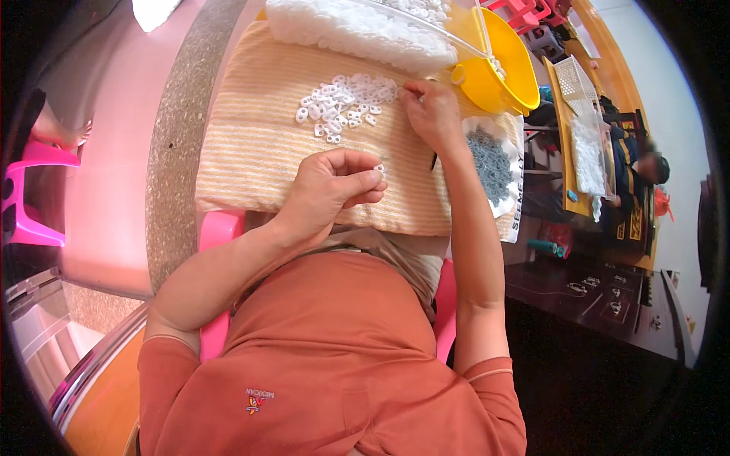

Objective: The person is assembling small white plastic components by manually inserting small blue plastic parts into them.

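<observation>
My left hand [323,186] is closed in a pinch above the near part of a striped cloth [258,163]. A small white plastic piece with holes [379,169] sticks out between its thumb and forefinger. Farther off and to the right, my right hand [433,112] rests by the right end of a loose pile of white two-holed plastic pieces [342,102]. Its fingers are bent together, and whatever lies between them is hidden. Beside my right forearm, small grey parts [489,169] fill a white, scallop-edged holder [506,204].
Beyond the pile stands a clear bin [475,45] heaped with white pieces. A yellow basin [521,64] sits at the far right. Another person [646,167] is at a table with white pieces and a white basket [574,80]. A pink stool [38,190] stands left.
</observation>
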`<state>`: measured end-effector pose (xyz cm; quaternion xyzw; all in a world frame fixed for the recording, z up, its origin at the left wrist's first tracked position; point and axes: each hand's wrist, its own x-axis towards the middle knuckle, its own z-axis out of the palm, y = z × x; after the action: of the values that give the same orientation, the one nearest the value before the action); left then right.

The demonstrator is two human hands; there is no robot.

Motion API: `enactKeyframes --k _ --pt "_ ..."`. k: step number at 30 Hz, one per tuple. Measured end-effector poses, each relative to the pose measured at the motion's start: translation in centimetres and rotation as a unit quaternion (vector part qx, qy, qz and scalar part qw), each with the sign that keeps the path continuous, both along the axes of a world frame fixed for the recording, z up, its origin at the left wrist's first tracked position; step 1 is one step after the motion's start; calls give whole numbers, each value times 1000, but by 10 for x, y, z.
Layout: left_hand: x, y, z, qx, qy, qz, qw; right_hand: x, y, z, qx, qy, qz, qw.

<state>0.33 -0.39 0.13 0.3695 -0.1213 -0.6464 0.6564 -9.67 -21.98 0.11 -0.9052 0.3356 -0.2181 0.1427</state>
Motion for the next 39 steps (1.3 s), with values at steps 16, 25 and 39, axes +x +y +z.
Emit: enactKeyframes --k 16,25,39 --pt "-1 0 0 4 4 2 1000 -3 27 -3 8 -50 39 998" --pt "-1 0 -1 4 2 9 1000 -33 55 12 408 -275 8 871" --pt "-2 0 3 15 -5 10 1000 -61 82 15 490 -297 -38 818"
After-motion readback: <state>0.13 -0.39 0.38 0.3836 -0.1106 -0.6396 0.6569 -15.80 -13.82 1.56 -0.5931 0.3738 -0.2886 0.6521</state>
